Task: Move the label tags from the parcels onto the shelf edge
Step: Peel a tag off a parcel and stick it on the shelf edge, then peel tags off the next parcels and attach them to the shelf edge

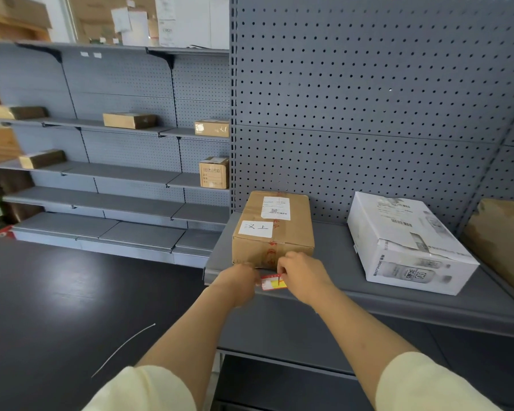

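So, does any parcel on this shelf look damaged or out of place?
The white parcel sits skewed to the shelf edge, with its wrapping wrinkled. The brown box looks intact. Both hands hold a red and yellow tag at the edge.

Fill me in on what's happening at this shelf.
A person is working with both hands at the front edge of the grey shelf. The left hand and right hand pinch a small red, white and yellow label tag against that edge, just in front of the brown parcel. A white parcel sits further right on the same shelf, untouched.
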